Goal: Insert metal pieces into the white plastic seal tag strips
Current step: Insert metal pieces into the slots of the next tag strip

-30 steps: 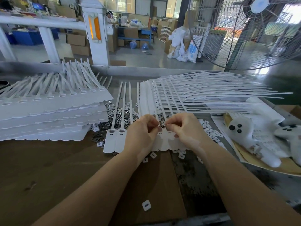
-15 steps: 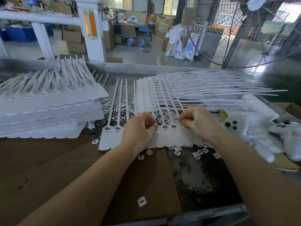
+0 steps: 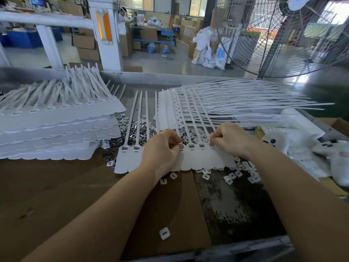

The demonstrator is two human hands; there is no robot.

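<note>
On the brown bench, a joined row of white seal tag strips [image 3: 200, 157] lay flat, tails pointing away, with loose metal pieces [image 3: 136, 129] heaped just beyond. Seating each piece squarely in its slot, with the row pinned flat, looked the surest way to work. Both hands sat knuckles-up over the slot line: the left hand [image 3: 160, 150] curled, pinching something small at the tags, and the right hand [image 3: 228, 138] curled, fingertips pressing at a slot.
</note>
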